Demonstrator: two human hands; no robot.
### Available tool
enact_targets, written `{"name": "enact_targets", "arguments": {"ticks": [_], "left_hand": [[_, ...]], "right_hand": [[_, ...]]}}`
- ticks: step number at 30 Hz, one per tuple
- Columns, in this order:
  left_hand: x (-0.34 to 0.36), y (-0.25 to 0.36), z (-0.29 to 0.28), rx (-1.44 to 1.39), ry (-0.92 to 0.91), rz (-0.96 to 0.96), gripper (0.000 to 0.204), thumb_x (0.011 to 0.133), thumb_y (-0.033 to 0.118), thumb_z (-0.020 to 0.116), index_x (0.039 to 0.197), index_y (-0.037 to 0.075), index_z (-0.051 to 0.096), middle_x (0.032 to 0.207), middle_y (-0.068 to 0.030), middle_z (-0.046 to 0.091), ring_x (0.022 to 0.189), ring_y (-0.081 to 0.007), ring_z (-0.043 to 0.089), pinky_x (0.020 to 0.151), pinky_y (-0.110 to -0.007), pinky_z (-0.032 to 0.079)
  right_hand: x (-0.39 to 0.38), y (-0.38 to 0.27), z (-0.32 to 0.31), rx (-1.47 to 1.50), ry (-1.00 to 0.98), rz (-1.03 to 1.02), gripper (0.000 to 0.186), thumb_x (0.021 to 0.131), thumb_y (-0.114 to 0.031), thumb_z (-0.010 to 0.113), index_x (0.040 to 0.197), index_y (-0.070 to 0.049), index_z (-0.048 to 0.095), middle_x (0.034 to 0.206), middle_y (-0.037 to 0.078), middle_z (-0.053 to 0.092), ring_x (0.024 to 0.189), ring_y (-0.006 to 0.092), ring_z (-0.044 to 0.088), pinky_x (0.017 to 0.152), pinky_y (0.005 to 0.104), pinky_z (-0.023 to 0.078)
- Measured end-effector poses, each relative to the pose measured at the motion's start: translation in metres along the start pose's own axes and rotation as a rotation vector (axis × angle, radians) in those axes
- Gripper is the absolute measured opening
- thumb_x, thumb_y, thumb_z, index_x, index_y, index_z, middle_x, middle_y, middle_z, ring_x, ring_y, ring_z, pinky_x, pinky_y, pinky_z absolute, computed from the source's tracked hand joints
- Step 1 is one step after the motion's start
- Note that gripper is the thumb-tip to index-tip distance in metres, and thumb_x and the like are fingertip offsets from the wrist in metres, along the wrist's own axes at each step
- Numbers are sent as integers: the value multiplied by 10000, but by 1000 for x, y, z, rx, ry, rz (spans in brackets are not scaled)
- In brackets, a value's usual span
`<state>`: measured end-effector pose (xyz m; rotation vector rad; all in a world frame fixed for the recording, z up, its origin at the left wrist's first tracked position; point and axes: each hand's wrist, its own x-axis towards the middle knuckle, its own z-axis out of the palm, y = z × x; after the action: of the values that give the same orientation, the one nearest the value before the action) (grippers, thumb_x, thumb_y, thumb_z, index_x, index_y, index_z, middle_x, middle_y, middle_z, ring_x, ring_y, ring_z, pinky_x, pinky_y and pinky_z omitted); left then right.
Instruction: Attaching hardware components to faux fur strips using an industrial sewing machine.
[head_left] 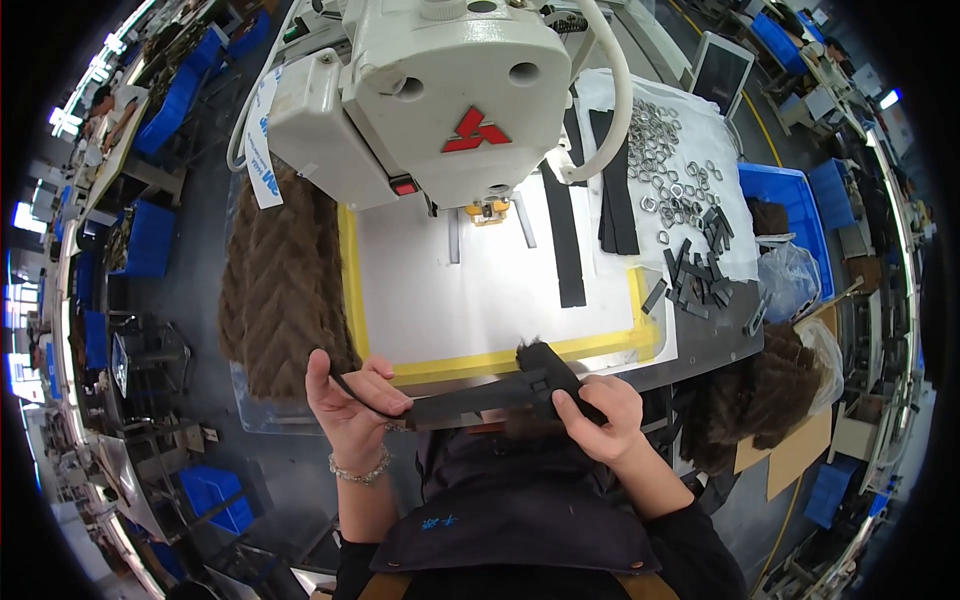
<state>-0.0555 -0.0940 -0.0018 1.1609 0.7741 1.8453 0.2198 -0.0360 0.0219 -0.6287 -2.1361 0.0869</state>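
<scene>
A long black strap is stretched between my two hands, just in front of the sewing table's near edge. Its left end is pinched in the fingers of my left hand, and a narrow black end rises by the thumb. My right hand is closed on its other part, thumb on top. Near the right hand the strap is folded or overlapped, with a small square black piece on it and a fuzzy dark tip pointing away. Beyond the hands stands a white sewing machine over a white work plate edged with yellow tape.
Brown fur lies left of the plate, and more fur is at the right. Black strips, metal rings and short black tabs lie to the right, beside a blue bin.
</scene>
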Motion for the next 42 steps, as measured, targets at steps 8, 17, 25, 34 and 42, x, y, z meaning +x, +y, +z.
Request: {"name": "enact_targets", "arguments": {"ticks": [8,17,25,34,42], "left_hand": [[10,2,0,125,123,117,869,676,-141,698,1455,96,394,692,-24,670,639,-134,638,842,-341,400],[59,7,25,456,311,36,840,564,-239,750,1327,-36,465,814,-84,658,745,-135,640,651,-215,519],[78,-7,51,874,110,241,953,666,-38,841,1442,-18,288,1349,-183,536,1161,-297,574,1023,-426,404],[-19,-57,82,30,33,17,1108,726,421,824,1501,36,131,1224,-173,564,1082,-260,564,965,-395,416],[-55,-63,136,271,-776,-448,821,802,24,775,1452,-12,274,1036,-92,657,1008,-168,646,885,-285,503]], "right_hand": [[4,-9,-2,372,-101,502,284,615,114,699,854,-35,664,904,153,646,761,292,645,622,290,525],[-15,-3,5,1356,-499,1212,248,823,97,670,1015,-27,577,1056,26,642,926,50,609,837,219,490],[-13,-19,18,1949,-418,1330,512,829,66,658,1318,11,519,1185,47,630,1094,122,587,968,273,452],[-12,11,-28,2003,44,1189,520,782,24,675,1283,16,535,1255,93,611,1164,188,582,1037,326,425],[-50,26,-113,1379,393,968,559,698,15,708,1238,43,562,1229,128,620,1134,217,597,979,338,463]]}}
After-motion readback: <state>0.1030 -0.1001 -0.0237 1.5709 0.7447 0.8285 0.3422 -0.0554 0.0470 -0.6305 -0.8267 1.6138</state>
